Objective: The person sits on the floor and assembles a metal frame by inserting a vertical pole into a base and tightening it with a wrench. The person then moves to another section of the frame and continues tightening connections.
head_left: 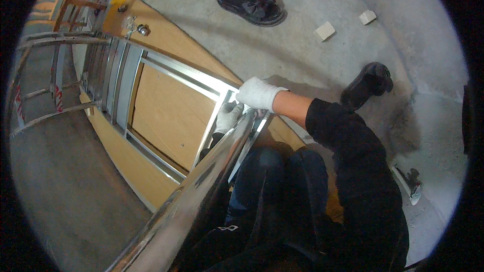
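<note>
A silvery metal frame (194,78) lies on a tan board, and both of my hands work close together at its near right corner. My left hand (228,116), in a pale work glove, comes up from behind a long shiny metal bar (201,184) with its fingers curled against the corner. Just right of it is my right hand (258,94), in a white glove, closed with the knuckles up. Whatever its fingers grip is hidden beneath the glove. The bar slants from the corner toward the lower left, over my lap.
A metal ladder-like rack (55,88) and a wooden chair (48,7) are at the far left. On the tan board (166,30) sits a small round metal piece (143,30). Black slippers (252,7) and pale blocks (325,31) are on the concrete floor. A hammer-like tool (408,186) lies right.
</note>
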`<state>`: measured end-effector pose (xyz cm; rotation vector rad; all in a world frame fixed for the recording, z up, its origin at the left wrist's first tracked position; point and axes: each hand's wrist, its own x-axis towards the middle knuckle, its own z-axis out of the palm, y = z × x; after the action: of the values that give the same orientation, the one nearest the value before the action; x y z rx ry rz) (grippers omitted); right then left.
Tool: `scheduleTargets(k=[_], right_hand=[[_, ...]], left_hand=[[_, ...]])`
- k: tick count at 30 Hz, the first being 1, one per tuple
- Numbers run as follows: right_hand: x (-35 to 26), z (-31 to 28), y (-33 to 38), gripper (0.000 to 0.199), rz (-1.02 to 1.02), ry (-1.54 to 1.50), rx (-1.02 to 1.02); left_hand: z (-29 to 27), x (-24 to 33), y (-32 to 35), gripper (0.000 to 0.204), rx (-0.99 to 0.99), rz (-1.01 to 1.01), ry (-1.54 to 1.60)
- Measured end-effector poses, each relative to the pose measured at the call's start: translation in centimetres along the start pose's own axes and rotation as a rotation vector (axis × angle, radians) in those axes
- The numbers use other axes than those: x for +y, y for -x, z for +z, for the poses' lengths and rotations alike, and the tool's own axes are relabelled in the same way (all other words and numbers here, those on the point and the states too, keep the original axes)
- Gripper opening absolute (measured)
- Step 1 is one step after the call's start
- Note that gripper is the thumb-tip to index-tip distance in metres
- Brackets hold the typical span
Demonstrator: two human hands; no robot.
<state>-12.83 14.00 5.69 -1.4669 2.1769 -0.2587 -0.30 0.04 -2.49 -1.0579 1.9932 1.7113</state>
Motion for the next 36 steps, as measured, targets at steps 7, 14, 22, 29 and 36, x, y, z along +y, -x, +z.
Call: scheduleTargets(k=[7,14,22,29,36], right_hand=[[-0.1,-0.9,0.1,0.016,0.051,-0.101,-0.031],[0.8,0.1,-0.1,0.017,-0.01,-0.036,0.027],[0.9,-0.6,0.5,0.016,-0.064,-0.021,-0.004],[1.0,0.3,-0.2,0.016,-0.084,0.047,0.008],[0.4,-0.4,-0.4,0.013,-0.201,0.251,0.008]], left_hand=[[-0.2,1.9,1.2,0.049,-0.018,-0.012,-0.029],[-0.5,0.9,0.6,0.05,-0.034,-0.02,0.014],[-0.4,0.2,0.2,0.051,-0.04,-0.018,0.062],[-0.1,0.7,0.8,0.046,-0.012,-0.008,0.061],[-0.3,1.7,1.0,0.036,-0.034,0.05,-0.059]])
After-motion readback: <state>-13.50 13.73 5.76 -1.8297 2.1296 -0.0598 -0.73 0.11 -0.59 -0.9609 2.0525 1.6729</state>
